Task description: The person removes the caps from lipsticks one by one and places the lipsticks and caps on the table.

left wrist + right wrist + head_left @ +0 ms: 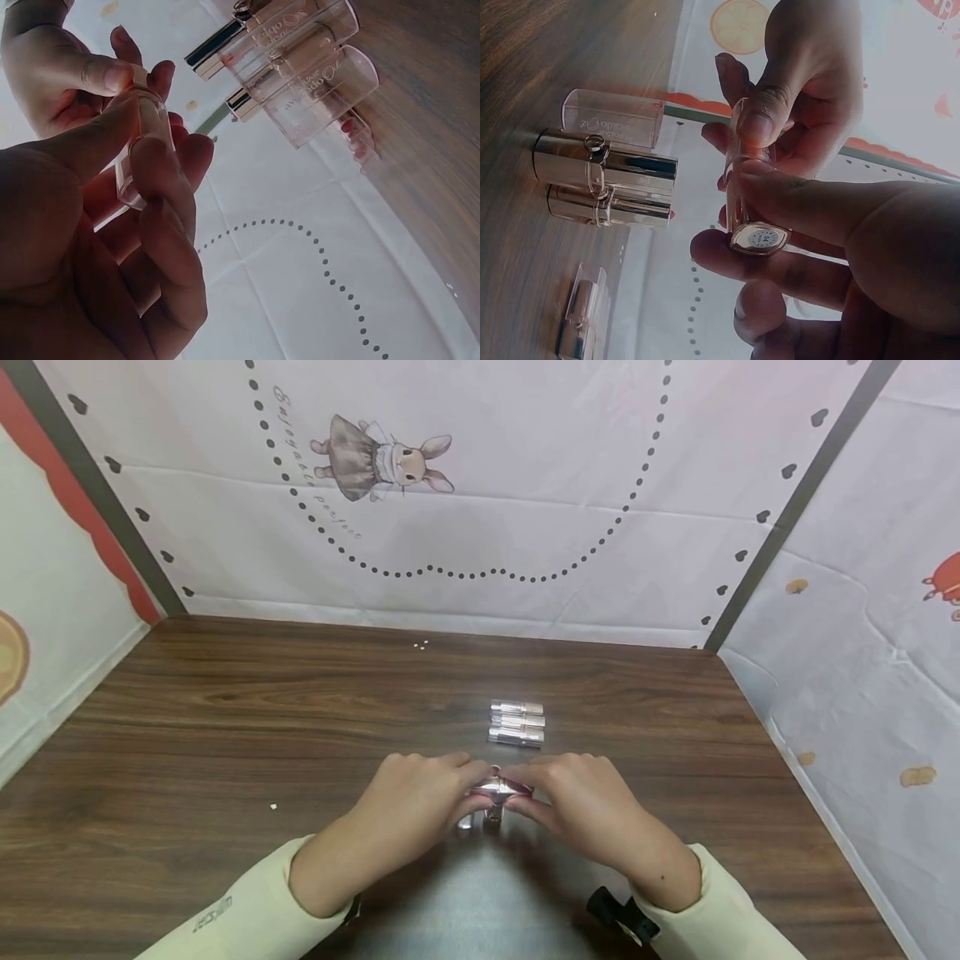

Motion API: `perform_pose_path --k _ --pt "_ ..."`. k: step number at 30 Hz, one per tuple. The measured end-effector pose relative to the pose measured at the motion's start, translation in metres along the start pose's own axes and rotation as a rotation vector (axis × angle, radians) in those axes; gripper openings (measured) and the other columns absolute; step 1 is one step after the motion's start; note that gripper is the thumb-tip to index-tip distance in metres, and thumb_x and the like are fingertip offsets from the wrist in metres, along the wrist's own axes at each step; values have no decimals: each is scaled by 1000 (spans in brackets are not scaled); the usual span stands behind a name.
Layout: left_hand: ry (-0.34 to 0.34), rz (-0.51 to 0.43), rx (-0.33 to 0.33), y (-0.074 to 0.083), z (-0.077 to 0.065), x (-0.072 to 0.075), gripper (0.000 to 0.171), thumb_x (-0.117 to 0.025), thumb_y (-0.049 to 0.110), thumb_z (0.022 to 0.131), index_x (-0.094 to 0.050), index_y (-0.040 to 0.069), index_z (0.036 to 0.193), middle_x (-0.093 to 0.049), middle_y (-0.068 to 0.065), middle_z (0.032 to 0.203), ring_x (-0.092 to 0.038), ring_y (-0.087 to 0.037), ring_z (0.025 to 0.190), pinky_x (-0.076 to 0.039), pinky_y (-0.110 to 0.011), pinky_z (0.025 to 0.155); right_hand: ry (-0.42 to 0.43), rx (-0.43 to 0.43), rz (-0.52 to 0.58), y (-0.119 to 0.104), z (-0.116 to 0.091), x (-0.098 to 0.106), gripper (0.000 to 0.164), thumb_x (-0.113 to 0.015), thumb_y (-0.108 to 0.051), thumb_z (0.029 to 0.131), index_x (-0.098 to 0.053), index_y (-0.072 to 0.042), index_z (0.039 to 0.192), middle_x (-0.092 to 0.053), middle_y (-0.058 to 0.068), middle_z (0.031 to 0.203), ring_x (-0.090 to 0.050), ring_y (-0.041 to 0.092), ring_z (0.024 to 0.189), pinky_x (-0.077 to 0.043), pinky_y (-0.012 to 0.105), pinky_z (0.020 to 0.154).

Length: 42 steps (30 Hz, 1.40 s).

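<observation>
Both hands hold one lipstick point(498, 788) level between them, its clear and shiny pinkish body running from hand to hand. My left hand point(412, 793) pinches the clear end between thumb and fingers. The other end is gripped by my right hand point(588, 802); in the right wrist view its base shows a round label point(763, 238). Just beneath, on the table, are gold lipsticks point(604, 161) with small rings and a clear cap point(619, 116). Printed lettering shows on the clear cases point(315, 97) in the left wrist view. Fingers partly hide the held lipstick.
Behind the hands, three silvery lipsticks point(517, 723) lie side by side on the wooden table point(300, 710). Small white bits point(422, 645) lie near the back edge, and another white bit point(273, 807) is at left. Printed cloth walls point(525, 485) enclose the table.
</observation>
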<state>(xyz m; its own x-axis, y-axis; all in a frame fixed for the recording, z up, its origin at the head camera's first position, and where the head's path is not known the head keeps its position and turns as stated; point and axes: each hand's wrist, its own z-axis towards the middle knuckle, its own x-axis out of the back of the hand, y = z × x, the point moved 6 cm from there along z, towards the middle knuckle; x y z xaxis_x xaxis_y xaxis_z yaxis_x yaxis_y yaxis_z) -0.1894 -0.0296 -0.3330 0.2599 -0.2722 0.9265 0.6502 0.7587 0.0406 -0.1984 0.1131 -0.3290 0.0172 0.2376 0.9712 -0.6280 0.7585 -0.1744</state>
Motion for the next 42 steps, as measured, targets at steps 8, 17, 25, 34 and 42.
perform_pose_path --k 8,17,25,34,42 --pt "26 15 10 -2 0 1 26 -68 48 90 -67 23 97 -65 10 78 -47 -8 48 -28 -25 42 38 1 6 0 0 1 27 -76 -30 88 -74 -21 114 -75 -8 89 -58 2 63 -42 24 52" --pt "90 34 20 -5 0 5 27 -72 46 89 -65 21 96 -59 9 70 -37 -5 44 -23 -22 40 61 -26 35 3 4 1 19 -78 -28 87 -71 -23 104 -63 -15 75 -44 -1 56 -37 21 50" --pt "167 86 -4 -8 0 7 24 -76 37 86 -66 18 96 -57 7 71 -38 -6 42 -24 -23 39 94 -33 26 9 6 1 16 -77 -23 86 -71 -21 101 -67 -13 76 -45 -2 54 -39 23 49" --pt "147 73 37 -19 2 3 24 -76 33 85 -69 20 104 -67 7 82 -37 -7 41 -24 -23 38 81 -58 69 18 11 -3 13 -76 -22 87 -70 -22 99 -73 -11 82 -45 -3 54 -40 23 51" --pt "96 41 78 -25 3 0 24 -74 31 87 -68 19 106 -72 7 86 -32 -4 42 -20 -20 39 55 -100 80 24 13 -7 17 -75 -20 88 -69 -20 103 -72 -9 82 -43 -1 50 -40 23 52"
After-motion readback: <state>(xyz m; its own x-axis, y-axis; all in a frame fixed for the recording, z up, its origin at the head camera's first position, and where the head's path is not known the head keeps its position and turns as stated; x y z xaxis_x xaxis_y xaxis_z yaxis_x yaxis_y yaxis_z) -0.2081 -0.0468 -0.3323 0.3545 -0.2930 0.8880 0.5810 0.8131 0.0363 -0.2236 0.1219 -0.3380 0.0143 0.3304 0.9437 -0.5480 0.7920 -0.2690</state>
